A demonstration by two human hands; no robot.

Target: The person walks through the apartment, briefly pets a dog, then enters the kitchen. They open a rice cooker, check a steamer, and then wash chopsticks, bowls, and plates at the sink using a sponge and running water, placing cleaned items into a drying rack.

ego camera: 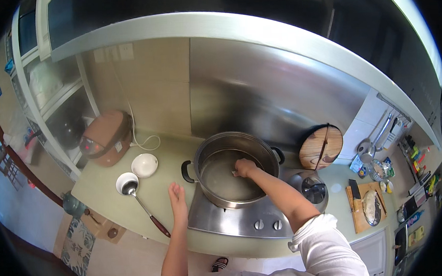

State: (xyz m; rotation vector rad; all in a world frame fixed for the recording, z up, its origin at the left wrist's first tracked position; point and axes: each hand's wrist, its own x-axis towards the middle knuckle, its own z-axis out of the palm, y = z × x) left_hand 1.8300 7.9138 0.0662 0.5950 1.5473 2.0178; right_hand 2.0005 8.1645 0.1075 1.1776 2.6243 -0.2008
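A large steel pot (204,193) with black side handles stands on the steel gas stove (233,224), and cloudy liquid (217,175) fills its lower part. My right hand (245,168) reaches over the pot's opening, fingers bent together and pointing down. Something pale shows at its fingertips; whether it is a held thing is unclear. My left hand (178,200) is raised over the counter just left of the pot, empty, with fingers extended. Left of it, a ladle (144,205) with a wooden handle rests its head in a white bowl (122,179).
Another white bowl (144,165) and a brown rice cooker (106,138) stand to the left. Right of the pot are a steel kettle (308,189) and a wooden lid (320,146) leaning on the wall. Farther right, a cutting board (360,220) bears a cleaver (354,191) and a plate of pale food (370,205).
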